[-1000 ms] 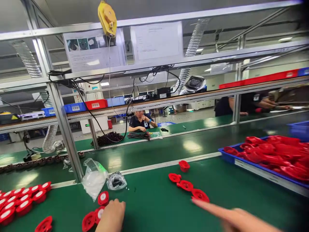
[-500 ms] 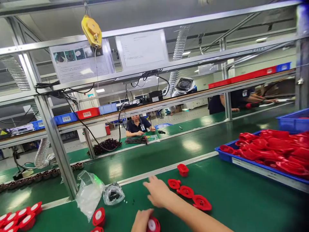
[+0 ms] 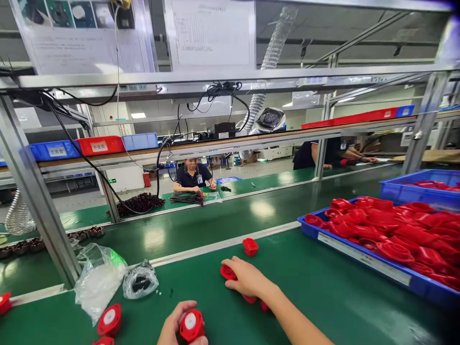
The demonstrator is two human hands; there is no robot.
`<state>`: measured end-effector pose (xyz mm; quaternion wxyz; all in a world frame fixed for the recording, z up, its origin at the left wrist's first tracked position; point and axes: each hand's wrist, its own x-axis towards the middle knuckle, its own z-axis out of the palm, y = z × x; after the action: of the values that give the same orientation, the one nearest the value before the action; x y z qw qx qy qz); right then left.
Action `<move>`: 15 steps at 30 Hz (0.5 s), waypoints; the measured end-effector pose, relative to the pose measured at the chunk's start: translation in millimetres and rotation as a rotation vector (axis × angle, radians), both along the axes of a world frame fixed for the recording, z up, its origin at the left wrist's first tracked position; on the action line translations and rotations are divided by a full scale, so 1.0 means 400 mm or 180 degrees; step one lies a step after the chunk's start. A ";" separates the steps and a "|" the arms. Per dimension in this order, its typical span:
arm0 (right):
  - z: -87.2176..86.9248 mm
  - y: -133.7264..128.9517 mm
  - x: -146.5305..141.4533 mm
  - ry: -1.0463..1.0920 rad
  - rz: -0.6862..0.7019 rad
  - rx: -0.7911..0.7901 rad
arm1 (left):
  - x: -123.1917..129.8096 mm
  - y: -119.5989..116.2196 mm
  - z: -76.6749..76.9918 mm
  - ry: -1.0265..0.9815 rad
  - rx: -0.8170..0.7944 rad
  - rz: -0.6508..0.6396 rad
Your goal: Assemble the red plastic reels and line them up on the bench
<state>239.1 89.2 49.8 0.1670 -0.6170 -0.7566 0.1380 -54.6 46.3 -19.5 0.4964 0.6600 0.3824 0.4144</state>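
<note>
My left hand (image 3: pixel 177 322), low in the view, has its fingers wrapped round a red part with a white disc (image 3: pixel 191 325). Further up and to the right, my right hand (image 3: pixel 247 278) grips a small red part (image 3: pixel 227 272) between thumb and fingers on the green mat. Other red parts (image 3: pixel 265 305) show partly from under that hand and wrist. One red piece (image 3: pixel 250 246) stands just beyond it. Two more red parts with white discs, one of them whole (image 3: pixel 109 319), rest to the left of my left hand.
A blue tray (image 3: pixel 362 261) heaped with red parts fills the right side, with another blue tray (image 3: pixel 417 191) behind. Plastic bags (image 3: pixel 97 282) lie at left beside a metal post (image 3: pixel 39 191). A person (image 3: pixel 192 177) sits across the bench.
My right hand has come down onto a red part in the row and closed on it. My left hand now holds the disc part raised and turned into view. The camera view has shifted and levelled.
</note>
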 end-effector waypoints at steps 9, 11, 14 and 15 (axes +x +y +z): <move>-0.018 -0.055 -0.133 0.0481 0.0605 0.0371 | 0.008 -0.039 0.071 -0.0710 -0.0572 0.0096; -0.014 -0.056 -0.147 0.1071 0.0586 0.0647 | 0.009 -0.042 0.080 -0.0941 -0.0798 0.0052; -0.003 -0.057 -0.163 0.2775 0.0300 0.0284 | 0.013 -0.051 0.093 -0.1053 -0.0953 0.0041; 0.000 -0.059 -0.170 0.3360 0.0226 -0.0069 | 0.014 -0.054 0.098 -0.1046 -0.0962 0.0039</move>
<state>171.0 65.6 50.0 0.5141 -0.4392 -0.5885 0.4433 -48.8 24.5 19.6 0.6428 0.4994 0.3581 0.4573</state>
